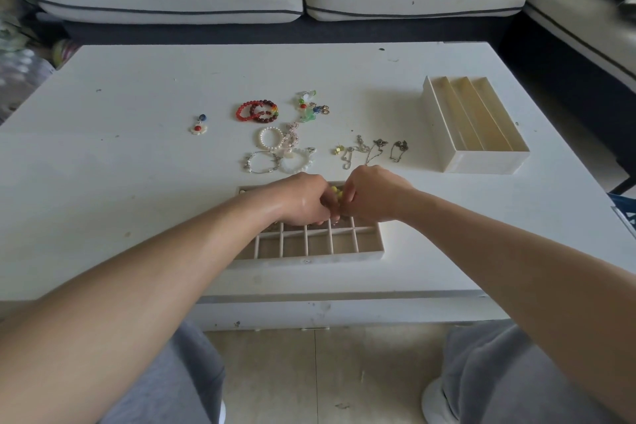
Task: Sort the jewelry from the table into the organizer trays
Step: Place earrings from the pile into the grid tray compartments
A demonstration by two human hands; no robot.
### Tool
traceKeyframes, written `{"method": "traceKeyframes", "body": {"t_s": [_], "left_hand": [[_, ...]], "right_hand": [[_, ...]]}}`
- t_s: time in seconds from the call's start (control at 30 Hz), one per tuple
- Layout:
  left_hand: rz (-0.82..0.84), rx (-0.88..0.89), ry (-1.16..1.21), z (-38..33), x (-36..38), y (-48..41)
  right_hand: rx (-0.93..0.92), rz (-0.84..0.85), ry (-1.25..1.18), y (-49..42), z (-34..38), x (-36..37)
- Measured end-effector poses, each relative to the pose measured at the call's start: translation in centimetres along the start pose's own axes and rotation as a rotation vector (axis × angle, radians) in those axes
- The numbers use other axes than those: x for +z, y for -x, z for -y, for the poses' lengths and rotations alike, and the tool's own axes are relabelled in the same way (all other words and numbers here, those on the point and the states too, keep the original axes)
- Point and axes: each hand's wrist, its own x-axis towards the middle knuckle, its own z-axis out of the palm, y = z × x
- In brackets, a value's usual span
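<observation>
Leaning over the low white table [137, 155], the person brings both hands together above the shallow beige gridded organizer tray [309, 255]. It sits close to the table's near edge, its long axis running along that edge.

The left hand [304, 198] and right hand [373, 194] are knuckles-up, fingers curled inward with the tips meeting. They pinch a small yellow beaded piece [335, 192] between them over the tray's far rows. Most of it is hidden by the fingers, so I cannot tell its shape or which way it points.

Near the right edge stands a deeper cream tray with three long slots [481, 162], its long axis running from far to near and angled slightly rightward.

Around the table's middle, just beyond the hands, lie two overlapping red bead bracelets [256, 111], a white pearl bracelet [270, 138], a silver chain bracelet [260, 162] and a clear white bead bracelet [297, 163]. Thin metal chains [373, 150] lie between these and the slotted tray. A white flower-shaped earring [198, 125] lies apart, toward the left edge.
</observation>
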Motion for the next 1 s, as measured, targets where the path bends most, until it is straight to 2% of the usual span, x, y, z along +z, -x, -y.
{"method": "traceKeyframes", "body": {"t_s": [0.3,0.57,1.0], "left_hand": [[-0.121,0.027,-0.023,0.6,-0.2,-0.2],[-0.030,0.017,0.012,0.2,0.3,-0.1],[-0.036,0.001,0.042,0.2,0.1,-0.2]], "right_hand": [[-0.086,0.070,0.019,0.1,-0.3,-0.5],[-0.150,0.178,0.050,0.7,-0.4,-1.3],[-0.188,0.177,0.022,0.6,-0.6,-1.9]]}}
